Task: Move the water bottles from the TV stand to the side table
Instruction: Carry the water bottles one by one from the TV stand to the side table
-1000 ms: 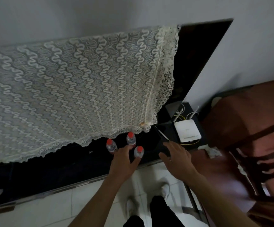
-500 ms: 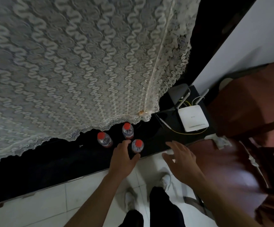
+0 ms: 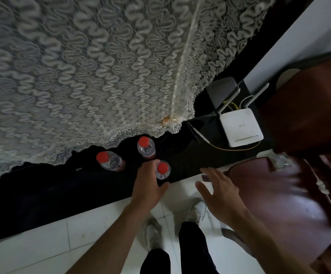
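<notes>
Hands: left [image 3: 147,185] around bottle [image 3: 162,171], right [image 3: 218,191] spread.

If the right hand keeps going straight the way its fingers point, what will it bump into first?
The right hand is open, fingers pointing up and slightly left toward the black TV stand. It would probably meet the stand's front edge first. The white router sits farther back and to the right. Depth is hard to judge.

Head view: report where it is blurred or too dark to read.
Head view: right edge smeared by motion blur over the reddish wooden furniture; black TV stand underexposed, detail lost; lace cover slightly soft; three water bottles and left hand fairly sharp.
</notes>
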